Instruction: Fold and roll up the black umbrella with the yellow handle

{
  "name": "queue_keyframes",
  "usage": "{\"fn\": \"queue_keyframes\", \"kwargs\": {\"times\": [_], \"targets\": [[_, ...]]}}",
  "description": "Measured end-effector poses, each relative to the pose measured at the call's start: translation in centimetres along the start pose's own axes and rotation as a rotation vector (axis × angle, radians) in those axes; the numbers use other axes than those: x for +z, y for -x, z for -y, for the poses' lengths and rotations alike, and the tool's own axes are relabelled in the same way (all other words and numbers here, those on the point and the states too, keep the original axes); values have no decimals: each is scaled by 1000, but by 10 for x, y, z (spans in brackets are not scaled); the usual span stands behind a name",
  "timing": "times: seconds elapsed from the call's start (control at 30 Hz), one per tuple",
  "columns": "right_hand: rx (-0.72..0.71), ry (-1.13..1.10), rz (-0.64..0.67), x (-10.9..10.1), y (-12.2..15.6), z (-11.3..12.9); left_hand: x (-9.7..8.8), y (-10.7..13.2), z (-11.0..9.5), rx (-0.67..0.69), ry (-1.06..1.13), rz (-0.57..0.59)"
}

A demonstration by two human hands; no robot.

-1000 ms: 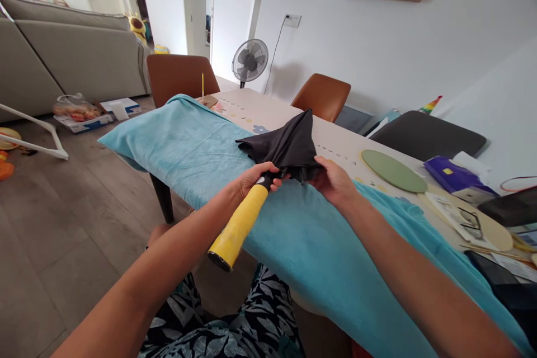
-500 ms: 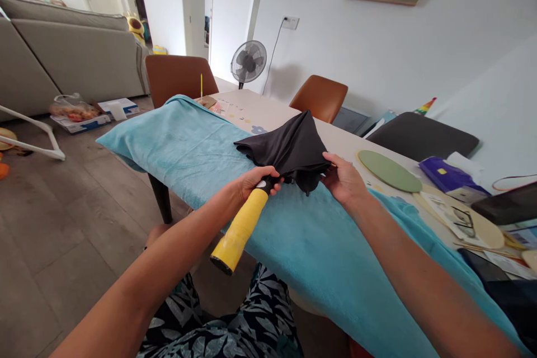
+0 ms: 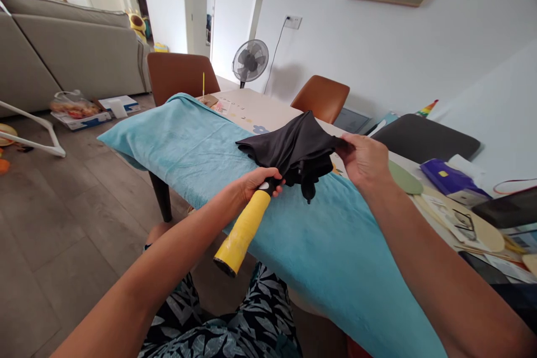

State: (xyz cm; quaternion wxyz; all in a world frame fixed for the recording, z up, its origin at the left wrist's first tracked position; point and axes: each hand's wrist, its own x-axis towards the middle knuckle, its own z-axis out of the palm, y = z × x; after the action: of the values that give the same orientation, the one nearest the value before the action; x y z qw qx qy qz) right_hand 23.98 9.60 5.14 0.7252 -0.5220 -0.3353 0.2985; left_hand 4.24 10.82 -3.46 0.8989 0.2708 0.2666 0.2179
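- Well left of the blue cloth (image 3: 201, 151), on the floor, I see a white frame (image 3: 52, 134), and farther back a plastic bag (image 3: 73, 105) with something reddish inside, beside a grey sofa (image 3: 79, 50).
- Just behind the cloth's far left corner is a brown chair (image 3: 182, 79).
- Hanging out past the cloth's near edge, toward my lap, is the yellow handle (image 3: 245, 229) of my black umbrella (image 3: 289, 145), its dark end slanting down and to the left.
- Over the near part of the cloth, my left hand (image 3: 254, 182) is wrapped around the umbrella's black neck, right where the yellow begins.
- The umbrella's canopy is over the middle of the cloth, loosely gathered in folds, its far point over the pale table (image 3: 268, 106) behind (whether the fabric touches the cloth, I can't tell).
- Above the cloth's right-hand side, my right hand (image 3: 364, 159) pinches an edge of that canopy between thumb and fingers, pulled out sideways.
- Beyond the cloth to the right lies a green oval mat (image 3: 405, 178), partly hidden by my right hand, then a purple packet (image 3: 451, 178) and, nearer me, a pair of glasses (image 3: 464, 225).
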Motion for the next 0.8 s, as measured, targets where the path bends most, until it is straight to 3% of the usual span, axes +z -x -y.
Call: {"fn": "queue_keyframes", "kwargs": {"times": [0.2, 0.27, 0.4, 0.47, 0.57, 0.7, 0.8], "targets": [[-582, 435, -18, 41, -15, 8, -1, -2, 2, 9, -71, -21], [-664, 492, 123, 60, -8, 8, -4, -4, 4, 14, -94, -9], [-602, 540, 673, 91, 27, 11, -10, -10, 5, 34, -122, 31], [-603, 520, 764, 95, 39, 16, -12, -11, 5, 29, -122, 49], [-624, 490, 624, 81, 40, 23, -12, -12, 4, -2, -98, 56], [-605, 554, 441, 40, 31, 17, -12, -9, 2, 11, -26, 66], [-594, 660, 450, 10, 38, -1, -10, -7, 1, 15, 8, 75]]}}
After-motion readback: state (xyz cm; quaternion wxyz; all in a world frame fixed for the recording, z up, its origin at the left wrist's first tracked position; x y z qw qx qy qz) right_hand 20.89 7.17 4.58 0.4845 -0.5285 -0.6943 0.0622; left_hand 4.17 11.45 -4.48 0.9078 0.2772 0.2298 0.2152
